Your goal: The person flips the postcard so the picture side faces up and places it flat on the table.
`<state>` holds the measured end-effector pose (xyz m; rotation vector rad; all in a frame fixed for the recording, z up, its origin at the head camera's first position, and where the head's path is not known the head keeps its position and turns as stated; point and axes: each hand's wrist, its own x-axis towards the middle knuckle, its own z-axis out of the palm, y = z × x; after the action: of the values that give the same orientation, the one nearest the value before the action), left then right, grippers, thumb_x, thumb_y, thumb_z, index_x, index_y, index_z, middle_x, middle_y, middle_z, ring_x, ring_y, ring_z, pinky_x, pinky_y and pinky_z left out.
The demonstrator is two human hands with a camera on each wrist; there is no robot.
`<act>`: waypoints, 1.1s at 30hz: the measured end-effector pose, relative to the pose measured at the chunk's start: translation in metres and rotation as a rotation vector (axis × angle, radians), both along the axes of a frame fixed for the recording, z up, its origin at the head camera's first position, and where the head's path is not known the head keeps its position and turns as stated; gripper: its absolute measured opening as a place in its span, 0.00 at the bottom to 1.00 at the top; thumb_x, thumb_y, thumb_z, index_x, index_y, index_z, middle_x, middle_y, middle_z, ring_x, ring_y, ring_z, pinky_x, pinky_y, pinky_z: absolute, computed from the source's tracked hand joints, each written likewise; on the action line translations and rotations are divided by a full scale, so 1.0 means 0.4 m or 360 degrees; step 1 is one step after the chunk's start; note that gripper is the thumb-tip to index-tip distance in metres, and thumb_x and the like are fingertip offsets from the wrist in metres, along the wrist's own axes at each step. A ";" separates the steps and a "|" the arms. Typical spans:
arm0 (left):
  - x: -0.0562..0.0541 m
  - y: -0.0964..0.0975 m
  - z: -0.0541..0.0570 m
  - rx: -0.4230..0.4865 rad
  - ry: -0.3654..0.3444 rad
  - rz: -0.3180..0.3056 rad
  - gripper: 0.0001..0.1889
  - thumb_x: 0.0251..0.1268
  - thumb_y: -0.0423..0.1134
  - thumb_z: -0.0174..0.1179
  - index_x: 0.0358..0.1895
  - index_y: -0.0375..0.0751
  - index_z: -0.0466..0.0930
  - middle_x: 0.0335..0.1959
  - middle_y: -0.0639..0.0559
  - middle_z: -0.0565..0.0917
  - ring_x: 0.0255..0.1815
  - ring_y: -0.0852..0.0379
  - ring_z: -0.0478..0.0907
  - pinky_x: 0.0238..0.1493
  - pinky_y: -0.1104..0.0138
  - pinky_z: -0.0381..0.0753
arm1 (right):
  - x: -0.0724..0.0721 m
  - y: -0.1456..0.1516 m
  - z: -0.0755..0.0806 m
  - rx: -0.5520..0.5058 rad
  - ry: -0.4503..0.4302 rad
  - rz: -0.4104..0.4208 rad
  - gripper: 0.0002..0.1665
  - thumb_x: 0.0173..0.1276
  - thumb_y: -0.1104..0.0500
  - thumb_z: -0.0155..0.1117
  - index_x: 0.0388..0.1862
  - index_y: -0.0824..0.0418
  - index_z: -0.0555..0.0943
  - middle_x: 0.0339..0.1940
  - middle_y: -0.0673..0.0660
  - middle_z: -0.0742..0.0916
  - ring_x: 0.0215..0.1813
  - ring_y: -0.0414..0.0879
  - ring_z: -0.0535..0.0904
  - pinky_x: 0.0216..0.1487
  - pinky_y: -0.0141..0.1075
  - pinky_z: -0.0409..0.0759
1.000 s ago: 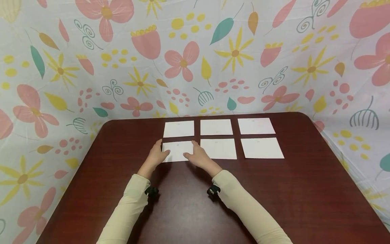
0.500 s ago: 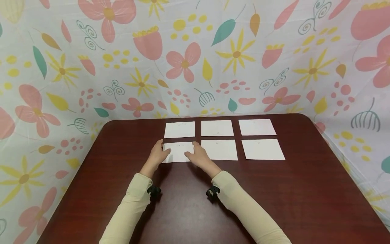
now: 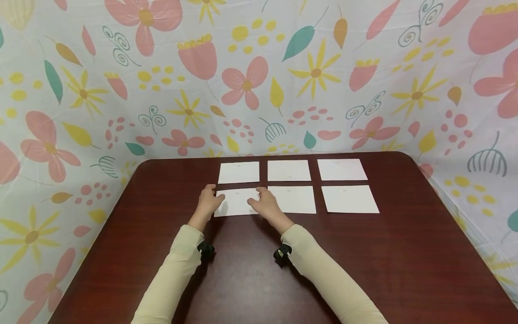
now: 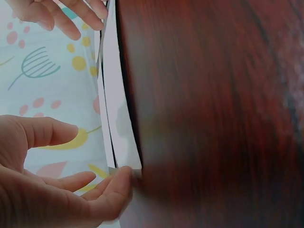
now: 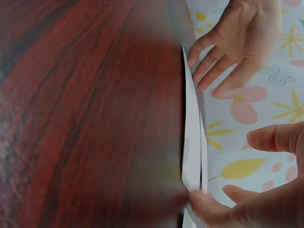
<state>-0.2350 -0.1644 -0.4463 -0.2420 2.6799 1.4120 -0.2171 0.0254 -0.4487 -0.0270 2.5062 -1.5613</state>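
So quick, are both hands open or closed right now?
Left hand: open, at the left edge of the near-left white card.
Right hand: open, at that card's right edge.

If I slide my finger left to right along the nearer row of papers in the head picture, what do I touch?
Left grip, front-left paper, right grip, front-middle paper, front-right paper.
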 end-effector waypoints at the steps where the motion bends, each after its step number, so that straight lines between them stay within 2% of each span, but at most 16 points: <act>1: -0.001 0.001 0.000 0.0006 0.0000 0.0011 0.30 0.65 0.32 0.55 0.67 0.23 0.58 0.61 0.24 0.67 0.65 0.33 0.63 0.61 0.49 0.69 | -0.001 -0.001 -0.001 -0.0018 -0.0015 0.0000 0.34 0.65 0.59 0.59 0.67 0.73 0.66 0.61 0.72 0.75 0.64 0.63 0.70 0.61 0.52 0.71; 9: -0.004 0.001 0.015 -0.0034 0.0021 0.0012 0.29 0.65 0.33 0.55 0.67 0.23 0.59 0.62 0.25 0.68 0.64 0.33 0.64 0.61 0.49 0.69 | -0.014 0.018 0.022 -0.0086 -0.0091 -0.0033 0.33 0.66 0.58 0.57 0.67 0.73 0.67 0.61 0.71 0.74 0.64 0.62 0.70 0.61 0.51 0.71; 15: 0.014 -0.013 0.017 -0.0119 -0.0025 -0.0031 0.29 0.65 0.33 0.53 0.67 0.22 0.58 0.62 0.24 0.68 0.65 0.34 0.65 0.60 0.49 0.71 | 0.001 0.015 0.034 -0.0047 -0.0155 0.0026 0.33 0.68 0.59 0.54 0.67 0.75 0.64 0.65 0.73 0.72 0.67 0.64 0.66 0.65 0.52 0.68; 20: 0.015 -0.013 0.010 -0.0132 0.0010 -0.0052 0.29 0.64 0.33 0.52 0.66 0.21 0.59 0.59 0.24 0.71 0.63 0.34 0.67 0.59 0.50 0.72 | 0.009 0.003 0.028 -0.0037 -0.0135 0.0007 0.32 0.67 0.59 0.54 0.67 0.75 0.65 0.64 0.73 0.72 0.66 0.64 0.67 0.64 0.52 0.69; 24: 0.012 -0.014 0.008 -0.0089 0.0002 0.0018 0.28 0.63 0.32 0.52 0.65 0.21 0.61 0.56 0.25 0.73 0.60 0.34 0.70 0.57 0.50 0.73 | 0.006 -0.002 0.020 -0.0070 -0.0143 -0.0024 0.32 0.66 0.60 0.54 0.66 0.76 0.66 0.63 0.72 0.73 0.66 0.63 0.68 0.63 0.51 0.69; 30: 0.005 -0.020 0.012 0.0067 -0.0070 0.0141 0.28 0.64 0.30 0.51 0.67 0.22 0.60 0.55 0.27 0.73 0.57 0.37 0.71 0.57 0.51 0.73 | 0.000 0.000 0.013 -0.0235 -0.0237 -0.0086 0.33 0.65 0.60 0.54 0.67 0.74 0.66 0.65 0.70 0.72 0.68 0.62 0.67 0.66 0.52 0.66; 33: 0.002 -0.023 0.010 0.0114 -0.0054 0.0193 0.27 0.64 0.29 0.51 0.66 0.24 0.62 0.53 0.29 0.73 0.54 0.38 0.72 0.53 0.54 0.74 | 0.001 0.000 0.011 -0.0296 -0.0246 -0.0086 0.33 0.66 0.61 0.54 0.69 0.73 0.64 0.67 0.69 0.71 0.69 0.61 0.65 0.67 0.51 0.65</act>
<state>-0.2341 -0.1736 -0.4421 -0.4244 2.6217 1.5190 -0.2166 0.0254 -0.4443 0.1314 2.2569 -1.7412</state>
